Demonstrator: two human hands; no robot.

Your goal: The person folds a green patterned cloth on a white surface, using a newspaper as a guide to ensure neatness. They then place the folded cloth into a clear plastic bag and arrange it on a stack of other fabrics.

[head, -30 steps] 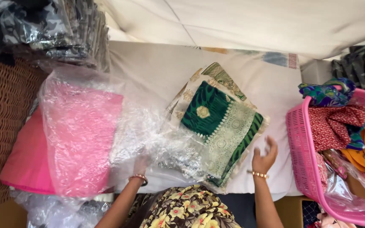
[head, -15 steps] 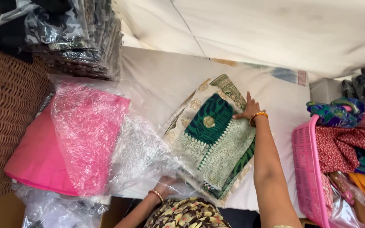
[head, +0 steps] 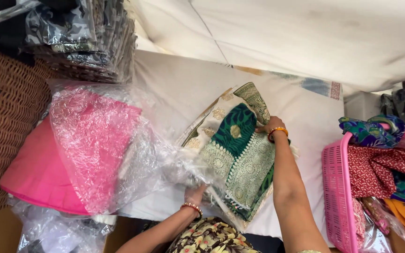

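Observation:
A folded green and cream patterned cloth (head: 240, 159) lies on the white sheet, partly inside a crinkled clear plastic bag (head: 165, 164). My right hand (head: 267, 125), with an orange bangle at the wrist, reaches across and grips the far top edge of the cloth. My left hand (head: 195, 193), with a beaded bracelet, holds the near end of the plastic bag at the cloth's lower left corner.
A pink cloth (head: 38, 173) under plastic lies at the left beside a brown wicker basket (head: 1, 122). Stacked packaged garments (head: 85, 37) stand at the back left. A pink plastic basket (head: 338, 187) full of coloured cloths stands at the right.
My right hand has gone from the cloth's near right corner up to its far top edge. My left hand stays at the bag's near end. The view has shifted closer.

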